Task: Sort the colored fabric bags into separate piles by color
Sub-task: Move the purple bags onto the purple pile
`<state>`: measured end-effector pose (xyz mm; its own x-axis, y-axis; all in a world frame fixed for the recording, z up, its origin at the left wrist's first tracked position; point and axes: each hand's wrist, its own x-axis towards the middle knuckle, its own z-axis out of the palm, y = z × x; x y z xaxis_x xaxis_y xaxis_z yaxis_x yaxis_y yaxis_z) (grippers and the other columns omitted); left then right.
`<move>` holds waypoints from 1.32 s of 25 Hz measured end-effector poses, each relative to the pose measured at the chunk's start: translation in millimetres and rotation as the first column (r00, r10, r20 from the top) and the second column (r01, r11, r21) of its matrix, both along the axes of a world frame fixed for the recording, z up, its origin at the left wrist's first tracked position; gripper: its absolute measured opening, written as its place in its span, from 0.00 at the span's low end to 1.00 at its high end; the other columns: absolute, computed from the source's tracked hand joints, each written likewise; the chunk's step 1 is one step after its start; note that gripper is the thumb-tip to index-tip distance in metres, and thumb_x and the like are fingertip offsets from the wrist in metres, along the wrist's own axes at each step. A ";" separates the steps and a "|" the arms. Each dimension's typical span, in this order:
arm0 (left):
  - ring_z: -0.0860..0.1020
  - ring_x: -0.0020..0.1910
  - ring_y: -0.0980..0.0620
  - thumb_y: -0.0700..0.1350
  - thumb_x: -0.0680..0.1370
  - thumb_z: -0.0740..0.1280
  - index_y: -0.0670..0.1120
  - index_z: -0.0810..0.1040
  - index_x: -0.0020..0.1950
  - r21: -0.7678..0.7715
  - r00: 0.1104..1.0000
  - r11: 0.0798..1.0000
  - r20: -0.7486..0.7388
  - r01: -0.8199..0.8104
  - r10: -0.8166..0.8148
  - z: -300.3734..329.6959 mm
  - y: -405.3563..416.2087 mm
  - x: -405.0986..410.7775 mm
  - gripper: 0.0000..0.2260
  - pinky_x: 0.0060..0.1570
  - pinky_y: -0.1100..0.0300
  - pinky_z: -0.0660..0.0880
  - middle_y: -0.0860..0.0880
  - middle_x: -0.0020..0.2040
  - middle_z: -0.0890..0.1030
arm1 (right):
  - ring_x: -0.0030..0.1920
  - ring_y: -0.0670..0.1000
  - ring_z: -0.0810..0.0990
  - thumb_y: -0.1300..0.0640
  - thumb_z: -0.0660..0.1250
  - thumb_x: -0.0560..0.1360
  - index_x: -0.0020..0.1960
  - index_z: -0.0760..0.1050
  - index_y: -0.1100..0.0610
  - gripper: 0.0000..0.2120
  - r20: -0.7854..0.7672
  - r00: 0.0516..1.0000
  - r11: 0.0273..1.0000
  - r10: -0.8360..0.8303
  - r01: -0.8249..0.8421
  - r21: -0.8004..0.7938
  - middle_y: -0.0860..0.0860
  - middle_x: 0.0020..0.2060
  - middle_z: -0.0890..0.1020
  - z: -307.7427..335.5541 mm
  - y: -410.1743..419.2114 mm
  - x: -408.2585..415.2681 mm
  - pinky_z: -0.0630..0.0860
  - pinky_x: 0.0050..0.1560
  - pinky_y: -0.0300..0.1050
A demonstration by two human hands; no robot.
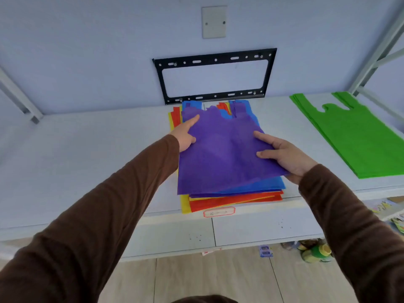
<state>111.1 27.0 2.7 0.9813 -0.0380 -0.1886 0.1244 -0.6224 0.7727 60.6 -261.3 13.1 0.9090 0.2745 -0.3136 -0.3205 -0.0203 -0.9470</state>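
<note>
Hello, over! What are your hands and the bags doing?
Both hands, left and right, pinch purple bag. Mixed stack underneath. Green pile right. Nothing blocking.

Nothing legible anywhere. One small white label with a red border (219,212) stuck on the front edge of the counter (87,171), just below the stacked bags; faint handwritten marks on it, too blurred to read. Small blue packets (265,251) on the floor under the counter, printing too small to make out.
</note>
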 end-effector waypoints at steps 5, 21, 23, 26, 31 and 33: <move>0.66 0.74 0.48 0.30 0.75 0.64 0.50 0.51 0.80 0.027 0.975 0.996 0.211 -0.080 0.073 91.5 146.6 8.5 0.38 0.71 0.62 0.62 0.47 0.78 0.60 | 0.52 0.49 0.84 0.69 0.63 0.76 0.74 0.67 0.50 0.29 0.200 0.977 0.980 0.069 -0.105 0.171 0.50 0.61 0.81 61.7 133.4 16.0 0.81 0.51 0.41; 0.67 0.72 0.45 0.31 0.74 0.67 0.51 0.54 0.79 -0.143 0.943 0.937 -0.151 -0.319 0.298 -66.4 523.6 -92.3 0.39 0.73 0.52 0.63 0.45 0.77 0.62 | 0.63 0.53 0.75 0.62 0.67 0.77 0.77 0.60 0.52 0.32 0.095 0.973 0.899 0.209 -0.153 -0.410 0.52 0.70 0.70 -62.8 498.6 -83.2 0.73 0.64 0.45; 0.67 0.72 0.45 0.32 0.75 0.67 0.52 0.55 0.79 -0.037 0.946 0.948 -0.079 -0.317 0.314 -58.5 521.3 -93.8 0.38 0.70 0.59 0.63 0.45 0.77 0.62 | 0.63 0.55 0.75 0.62 0.67 0.77 0.77 0.60 0.51 0.32 0.115 0.974 0.876 0.196 -0.121 -0.466 0.52 0.70 0.70 -62.5 502.8 -90.0 0.74 0.65 0.50; 0.67 0.72 0.44 0.32 0.75 0.66 0.52 0.57 0.79 0.167 0.943 0.932 -0.030 -0.321 0.330 -52.4 521.8 -96.6 0.36 0.63 0.63 0.64 0.44 0.77 0.62 | 0.63 0.56 0.75 0.62 0.66 0.77 0.77 0.59 0.51 0.31 0.114 0.971 0.854 0.210 -0.125 -0.505 0.52 0.71 0.70 -64.9 512.7 -97.7 0.76 0.64 0.52; 0.69 0.70 0.41 0.35 0.77 0.64 0.50 0.61 0.78 0.336 0.938 0.878 0.055 -0.341 0.343 -53.6 518.1 -111.7 0.31 0.65 0.57 0.67 0.42 0.74 0.65 | 0.65 0.55 0.73 0.60 0.66 0.77 0.78 0.58 0.52 0.32 0.144 0.961 0.813 0.235 -0.114 -0.571 0.52 0.72 0.69 -67.7 523.5 -106.1 0.74 0.65 0.49; 0.70 0.68 0.40 0.39 0.77 0.67 0.49 0.64 0.76 0.379 0.941 0.865 0.057 -0.329 0.333 -50.8 516.5 -118.0 0.29 0.64 0.54 0.69 0.41 0.73 0.66 | 0.67 0.55 0.72 0.56 0.67 0.76 0.77 0.60 0.52 0.31 0.160 0.950 0.765 0.269 -0.110 -0.634 0.52 0.73 0.68 -67.2 519.8 -107.4 0.72 0.67 0.50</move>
